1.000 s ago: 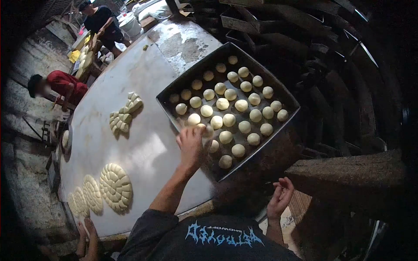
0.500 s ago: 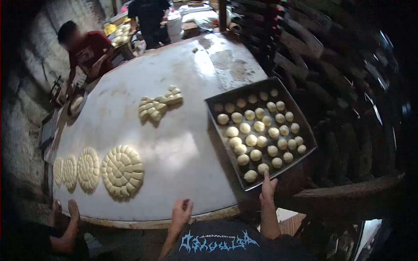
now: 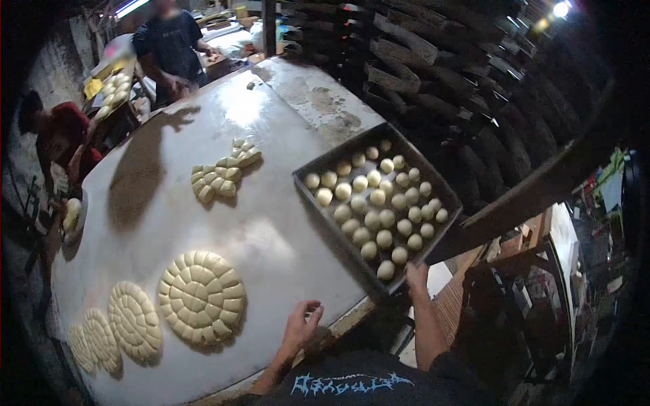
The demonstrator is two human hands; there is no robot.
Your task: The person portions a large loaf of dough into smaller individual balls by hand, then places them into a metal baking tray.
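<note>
While right hand [image 3: 416, 276] clamps tray [image 3: 336, 233] corner, left hand [image 3: 302, 323] rests loosely curled, empty, on table [image 3: 271, 237].

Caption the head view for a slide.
Right hand grips the near corner of a dark tray of dough balls; left hand rests open on the floured table.

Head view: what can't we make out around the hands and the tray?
- Right hand: fingers at the tray near corner; grip unclear, dark.
- Left hand: curled at the table edge; palm hidden.
- Dough balls: exact count unclear, small.
- Racks behind the tray: too dark.
</note>
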